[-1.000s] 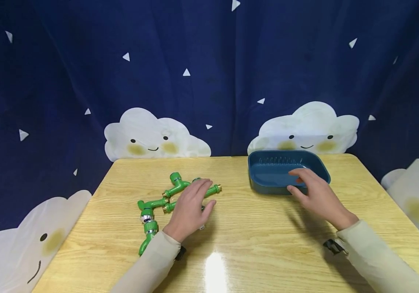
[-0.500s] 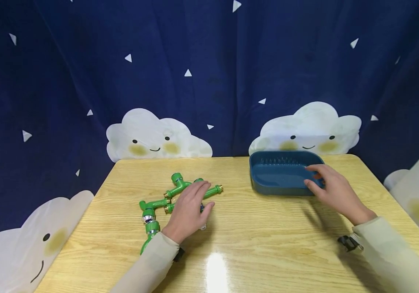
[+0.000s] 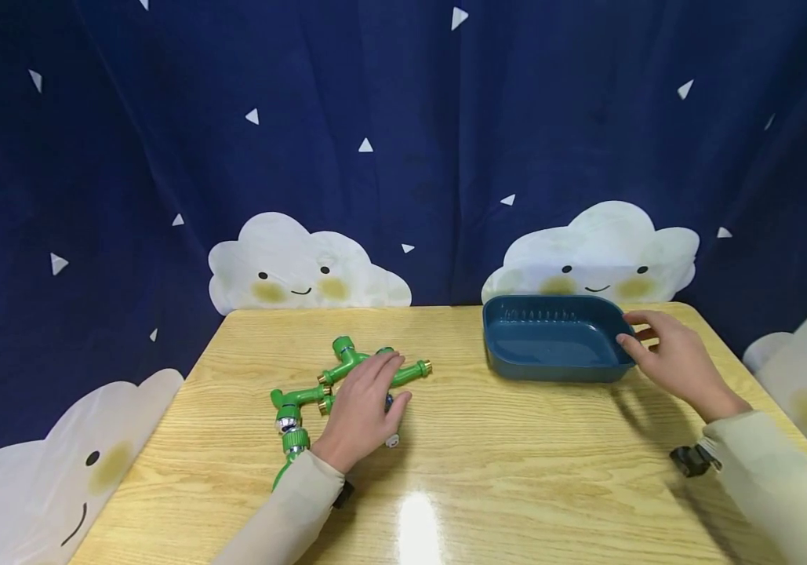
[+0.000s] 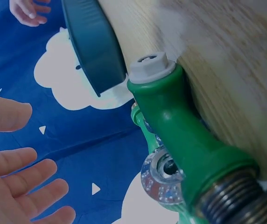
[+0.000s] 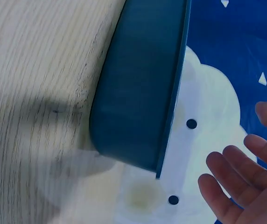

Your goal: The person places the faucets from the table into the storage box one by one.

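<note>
Head view: left hand (image 3: pixel 361 412) over green taps (image 3: pixel 297 395) at 9 o'clock, right hand (image 3: pixel 674 361) beside the blue tray (image 3: pixel 558 370) at 2 o'clock.
A dark curtain (image 3: pixel 375 78) with white clouds (image 3: pixel 594 251) hangs at 12 o'clock, just beyond the wooden table (image 3: pixel 516 471) and tray; the left hand hides the middle of the taps. The tray sits open side up, long axis running 9 to 3 o'clock. Among the taps, the nearest curves toward 7 o'clock, the farthest points its green cap (image 3: pixel 343 345) to 11, and a brass-ended pipe (image 3: pixel 412 373) aims at 2. The left hand is extended and relaxed, thumb apart, holding nothing; the right hand is loosely spread at the tray's 3 o'clock end, holding nothing, and whether it brushes the rim I cannot tell.
</note>
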Available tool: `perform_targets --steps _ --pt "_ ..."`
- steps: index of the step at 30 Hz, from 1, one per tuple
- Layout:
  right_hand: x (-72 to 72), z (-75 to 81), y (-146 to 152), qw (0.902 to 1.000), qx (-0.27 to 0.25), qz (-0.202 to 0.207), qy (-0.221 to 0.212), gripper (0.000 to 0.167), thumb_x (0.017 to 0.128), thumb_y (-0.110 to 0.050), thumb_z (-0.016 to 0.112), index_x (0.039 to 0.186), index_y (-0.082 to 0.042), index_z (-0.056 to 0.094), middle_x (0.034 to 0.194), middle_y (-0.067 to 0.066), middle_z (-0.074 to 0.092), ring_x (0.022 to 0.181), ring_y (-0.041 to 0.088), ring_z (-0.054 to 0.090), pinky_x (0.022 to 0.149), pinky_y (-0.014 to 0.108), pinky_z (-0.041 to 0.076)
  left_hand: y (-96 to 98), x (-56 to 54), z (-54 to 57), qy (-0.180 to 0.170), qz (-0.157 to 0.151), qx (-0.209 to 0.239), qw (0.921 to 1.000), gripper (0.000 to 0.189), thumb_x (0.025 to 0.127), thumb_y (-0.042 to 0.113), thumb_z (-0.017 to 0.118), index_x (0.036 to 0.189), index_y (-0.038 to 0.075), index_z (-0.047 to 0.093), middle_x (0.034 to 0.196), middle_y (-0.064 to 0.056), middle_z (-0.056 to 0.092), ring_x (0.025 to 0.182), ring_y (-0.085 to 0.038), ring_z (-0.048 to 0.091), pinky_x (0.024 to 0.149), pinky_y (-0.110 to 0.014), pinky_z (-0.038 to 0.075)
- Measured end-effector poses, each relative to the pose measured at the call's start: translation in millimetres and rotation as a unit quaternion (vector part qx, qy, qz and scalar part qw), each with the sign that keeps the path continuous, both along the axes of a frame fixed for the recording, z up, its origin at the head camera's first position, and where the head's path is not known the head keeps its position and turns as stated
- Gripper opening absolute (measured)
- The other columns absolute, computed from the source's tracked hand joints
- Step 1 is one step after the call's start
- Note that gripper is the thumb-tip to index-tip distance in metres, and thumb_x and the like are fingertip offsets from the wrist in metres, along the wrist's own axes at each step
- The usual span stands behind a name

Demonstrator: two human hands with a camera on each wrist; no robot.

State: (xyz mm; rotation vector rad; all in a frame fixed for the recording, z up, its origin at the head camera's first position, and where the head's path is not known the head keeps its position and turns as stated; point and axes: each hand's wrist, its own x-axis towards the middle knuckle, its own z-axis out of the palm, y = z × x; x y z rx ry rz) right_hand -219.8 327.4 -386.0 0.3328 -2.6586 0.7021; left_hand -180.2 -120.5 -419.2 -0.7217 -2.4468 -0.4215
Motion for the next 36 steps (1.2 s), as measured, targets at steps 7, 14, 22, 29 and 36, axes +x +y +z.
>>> perform_targets --steps 7,14,22,29,36 --pt "-14.4 -1.8 16 0.9984 -0.020 -0.028 -0.045 0.043 0.100 -0.026 0.056 0.127 0.007 0.057 0.124 0.032 0.060 0.099 0.049 0.064 0.059 0.020 0.046 -0.4 1.2 -1.3 0.005 0.013 0.002 0.9999 0.050 0.089 0.024 0.072 0.133 0.002 0.060 0.133 -0.014 0.063 0.124 -0.031 0.061 0.105 -0.045 0.049" --pt "-31.5 -1.5 30 0.9962 -0.011 -0.059 -0.063 0.044 0.101 -0.029 0.054 0.124 0.008 0.058 0.121 0.032 0.062 0.101 0.049 0.063 0.070 0.035 0.053 -1.8 0.3 -1.4 -0.002 0.013 -0.005 0.9999 0.048 0.092 0.026 0.068 0.134 0.002 0.060 0.134 -0.014 0.063 0.125 -0.030 0.061 0.105 -0.044 0.050" --pt "-42.0 -8.9 44 0.9913 -0.021 -0.080 -0.102 0.049 0.102 -0.035 0.050 0.125 0.008 0.056 0.124 0.033 0.058 0.107 0.052 0.059 0.081 0.056 0.051 -2.0 -0.4 -1.1 0.001 0.011 -0.006 0.9999 0.048 0.092 0.026 0.068 0.133 0.002 0.060 0.134 -0.015 0.063 0.125 -0.030 0.061 0.105 -0.044 0.049" --pt "-48.0 -21.4 48 0.9873 -0.027 -0.081 -0.134 0.050 0.102 -0.034 0.049 0.123 0.011 0.055 0.121 0.035 0.057 0.105 0.048 0.058 0.073 0.039 0.049 -2.2 -0.2 -2.7 -0.002 0.007 -0.007 1.0000 0.048 0.093 0.027 0.067 0.133 0.003 0.060 0.133 -0.015 0.063 0.125 -0.030 0.060 0.105 -0.045 0.049" --pt "-52.4 -33.8 52 0.9720 -0.066 -0.087 -0.208 0.059 0.104 -0.041 0.041 0.130 0.012 0.051 0.120 0.034 0.059 0.096 0.036 0.065 0.068 0.025 0.047 -1.8 0.1 -3.3 -0.006 0.007 -0.003 1.0000 0.048 0.092 0.027 0.067 0.134 0.003 0.059 0.134 -0.016 0.063 0.125 -0.032 0.060 0.104 -0.048 0.049"
